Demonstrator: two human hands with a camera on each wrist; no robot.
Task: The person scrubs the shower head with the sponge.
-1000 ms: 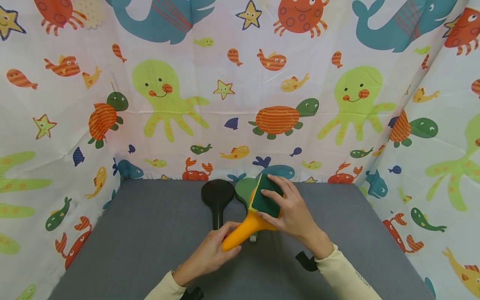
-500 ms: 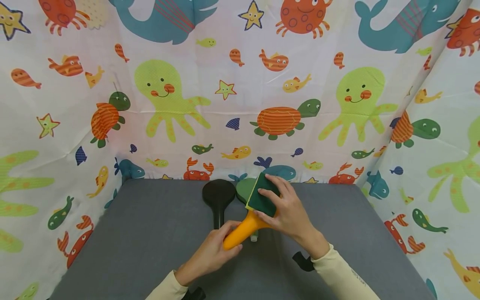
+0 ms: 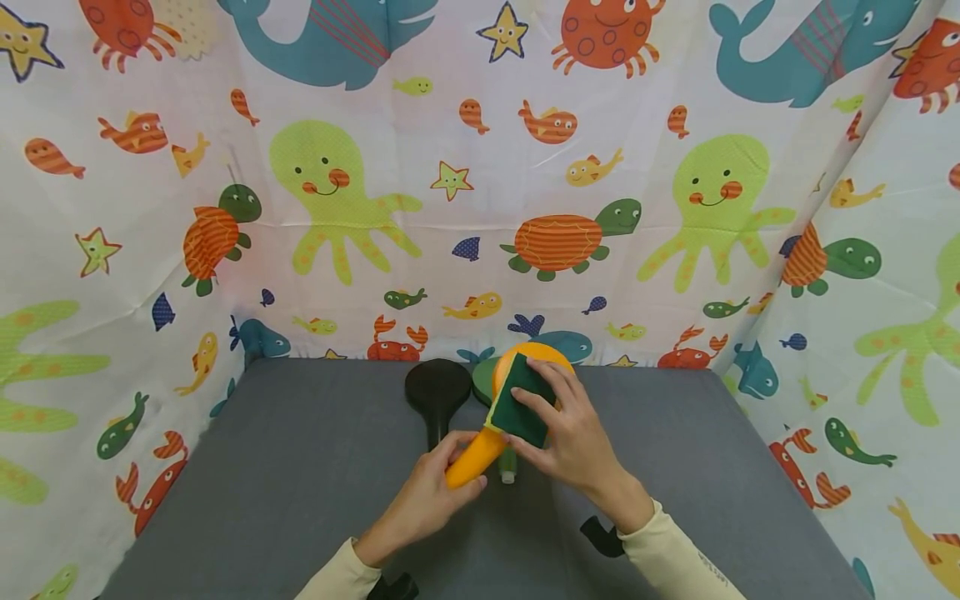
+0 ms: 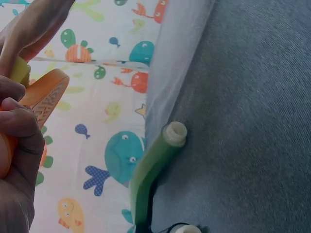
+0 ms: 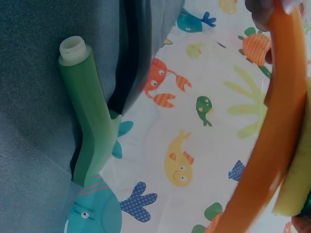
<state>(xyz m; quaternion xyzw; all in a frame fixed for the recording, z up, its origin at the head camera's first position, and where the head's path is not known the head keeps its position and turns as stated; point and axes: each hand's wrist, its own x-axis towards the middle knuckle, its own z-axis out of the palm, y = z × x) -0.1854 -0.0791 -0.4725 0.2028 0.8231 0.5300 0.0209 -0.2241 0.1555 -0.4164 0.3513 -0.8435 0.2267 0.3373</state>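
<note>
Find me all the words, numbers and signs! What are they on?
Right sleeve: dark marks like print, too small and blurred to read.

I can't see any other writing: none on the sponge or the orange shower head, and just sea pictures on the curtain.

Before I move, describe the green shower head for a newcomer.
Find the grey table in front of the patterned curtain. At its far edge, right of the black shower head, partly behind the orange shower head, lies the green shower head, its colour unlike either neighbour's.
</note>
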